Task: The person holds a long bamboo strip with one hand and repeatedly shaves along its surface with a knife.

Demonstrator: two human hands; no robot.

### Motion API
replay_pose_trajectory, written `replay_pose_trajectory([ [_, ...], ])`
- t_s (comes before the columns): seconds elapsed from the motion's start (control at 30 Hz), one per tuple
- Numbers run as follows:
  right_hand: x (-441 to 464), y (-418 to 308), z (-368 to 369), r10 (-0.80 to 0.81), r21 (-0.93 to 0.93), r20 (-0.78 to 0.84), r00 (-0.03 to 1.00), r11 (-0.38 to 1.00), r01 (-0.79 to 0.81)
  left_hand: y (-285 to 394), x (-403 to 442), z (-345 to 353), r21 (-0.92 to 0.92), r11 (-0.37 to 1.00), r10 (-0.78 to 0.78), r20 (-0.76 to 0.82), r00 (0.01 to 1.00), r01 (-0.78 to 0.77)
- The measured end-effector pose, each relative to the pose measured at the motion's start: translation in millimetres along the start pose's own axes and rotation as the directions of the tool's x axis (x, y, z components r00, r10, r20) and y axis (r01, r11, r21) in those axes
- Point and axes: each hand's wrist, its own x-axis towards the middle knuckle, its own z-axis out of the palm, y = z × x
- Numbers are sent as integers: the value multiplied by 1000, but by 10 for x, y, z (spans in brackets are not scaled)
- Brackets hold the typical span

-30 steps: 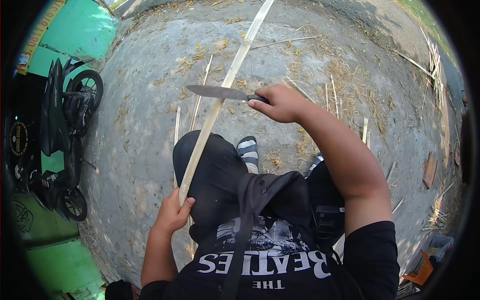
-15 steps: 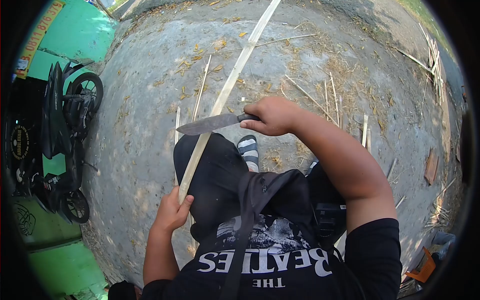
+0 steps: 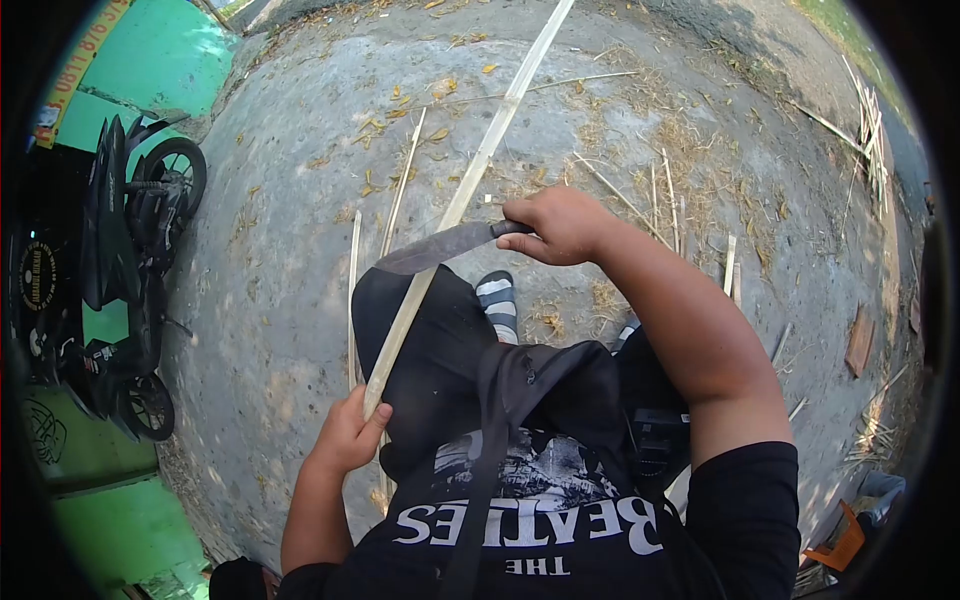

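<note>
A long pale strip of split bamboo (image 3: 478, 168) slants from my lap up past the top edge of the head view. Near its lower end my left hand (image 3: 352, 428) is closed around it, the thumb along its side. My right hand (image 3: 558, 226) grips the dark handle of a broad-bladed knife (image 3: 437, 249). The blade lies across the bamboo strip, just above my left-side knee in dark trousers (image 3: 420, 340). Where the edge meets the strip, I cannot tell whether it cuts in.
Thin bamboo sticks (image 3: 403, 180) and dry leaves lie on the concrete ground (image 3: 270, 250). A black motorcycle (image 3: 130, 270) stands at the left by a green wall (image 3: 150, 70). More strips (image 3: 870, 140) are piled at the far right, above an orange object (image 3: 840, 540).
The knife and my right hand have shifted slightly right and a little up. The bamboo strip has moved slightly right, and my left hand sits a little lower.
</note>
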Motion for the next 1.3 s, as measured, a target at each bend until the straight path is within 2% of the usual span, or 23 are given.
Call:
replay_pose_trajectory([
  [0.07, 41, 280, 4, 225, 139, -95, 970, 968, -210, -59, -127, 60, -89, 996, -3, 23, 1000, 5],
  [0.1, 35, 339, -62, 229, 74, -106, 968, 972, -222, -62, -156, 88, -125, 992, -2, 17, 1000, 4],
  [0.17, 86, 351, 0, 209, 139, -111, 972, 971, -193, -42, -146, 132, -190, 981, 31, -29, 999, -36],
  [0.23, 107, 198, 45, 170, 218, -111, 979, 965, -143, -125, -179, 157, -129, 992, 10, -19, 1000, -13],
  [0.33, 44, -112, -57, -44, -61, 52, 998, 997, 47, -263, -131, 179, -54, 997, 51, -26, 998, -52],
  [0.37, 19, -144, -17, -74, -84, 96, 993, 993, 82, -290, -142, 185, -34, 997, 68, -27, 997, -69],
  [0.47, -22, -91, -44, -43, -80, 61, 997, 996, 47, -209, -121, 176, -25, 999, 46, -49, 998, -47],
  [0.53, 72, 114, -177, 232, 56, -63, 971, 972, -228, -97, -110, 155, -10, 999, 45, -64, 997, -45],
  [0.6, 38, 152, -248, 237, -37, -11, 971, 971, -237, -30, -84, 126, 3, 999, 34, -57, 998, -33],
  [0.7, 25, 90, -146, 126, 81, -32, 991, 989, -123, -40, -115, 56, 38, 999, 8, -16, 1000, -7],
  [0.8, 12, -27, -71, -33, -57, 31, 999, 998, 34, -63, -115, 42, 67, 998, 15, 2, 1000, -16],
  [0.83, -8, -57, -87, -51, -45, 52, 997, 998, 53, -26, -133, 25, 65, 998, -9, -2, 1000, 9],
  [0.93, 63, 272, -85, 177, 145, -80, 981, 976, -164, -60, -186, 13, 67, 998, -9, -10, 1000, 10],
  [0.97, 121, 532, -13, 329, 255, -169, 929, 925, -281, -75, -186, 6, 71, 997, 6, -12, 1000, -5],
  [1.07, 40, 593, -121, 351, 317, -188, 917, 906, -281, -54, -189, -24, 222, 973, -49, -44, 998, 58],
  [1.17, 22, 388, -177, 136, 133, -173, 976, 985, -113, 15, -195, 34, 296, 948, -87, -104, 991, 114],
  [1.23, 14, 195, -138, -19, 47, -179, 984, 999, 27, -36, -170, 108, 251, 961, -84, -135, 987, 116],
  [1.3, 27, 142, -56, -84, 3, -142, 986, 996, 85, -41, -160, 139, 183, 979, -58, -147, 987, 85],
])
